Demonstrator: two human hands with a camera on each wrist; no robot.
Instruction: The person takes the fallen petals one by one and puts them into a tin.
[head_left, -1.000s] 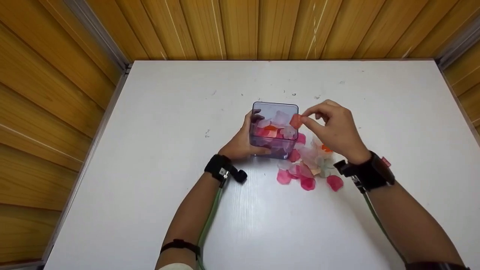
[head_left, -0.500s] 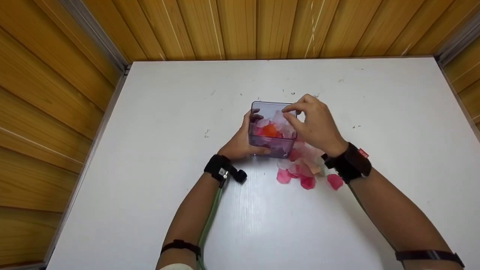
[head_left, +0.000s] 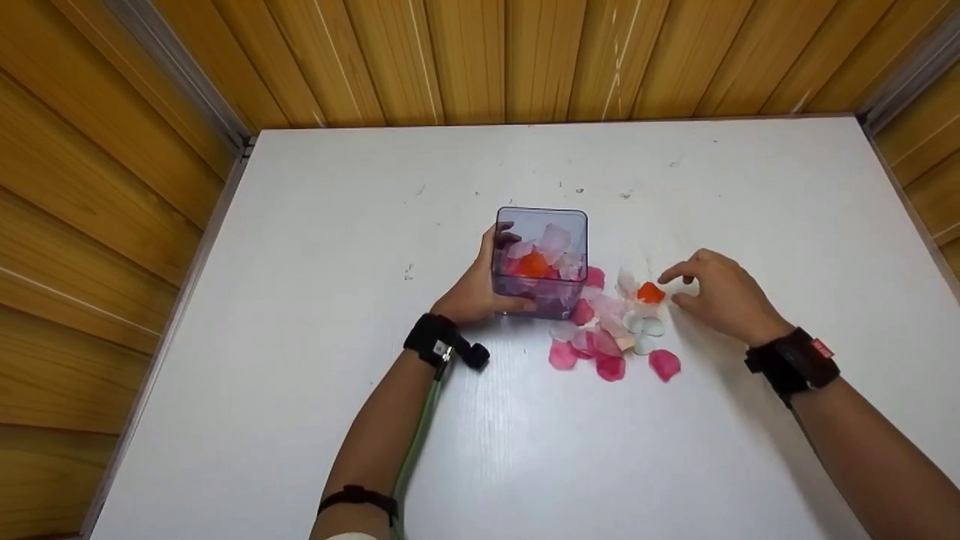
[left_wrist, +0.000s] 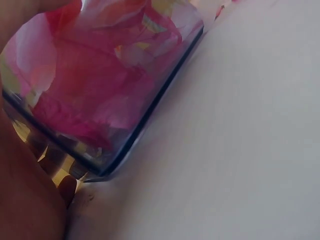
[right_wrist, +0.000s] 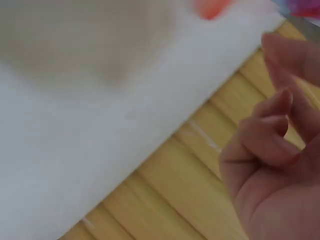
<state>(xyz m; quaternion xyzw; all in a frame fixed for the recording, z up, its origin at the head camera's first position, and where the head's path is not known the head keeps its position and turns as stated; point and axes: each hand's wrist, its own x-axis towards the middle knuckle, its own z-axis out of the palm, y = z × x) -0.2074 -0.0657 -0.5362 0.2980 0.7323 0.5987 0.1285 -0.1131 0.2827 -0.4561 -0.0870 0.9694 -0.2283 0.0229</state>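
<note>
My left hand [head_left: 476,289] grips a clear purplish square box [head_left: 541,294] from its left side, thumb along the front wall. Inside the box lie pink, white and orange petals [left_wrist: 95,85], seen through its wall in the left wrist view. My right hand [head_left: 727,296] is to the right of a loose petal pile, thumb and forefinger apart with nothing between them. Close by its fingertips lies an orange petal [head_left: 650,292]. In the right wrist view the other fingers [right_wrist: 265,140] are curled toward the palm.
Pink petals [head_left: 610,367], white petals and pale green petals [head_left: 645,330] lie spread on the white table [head_left: 337,210] just right of the box. One dark pink petal [head_left: 664,365] sits apart at the near right. Wood-panelled walls [head_left: 472,60] border the table's back and sides.
An orange petal that my right hand pinched now lies in the box. The right hand has let go and moved right, back to the pile. My left hand still holds the box in place.
</note>
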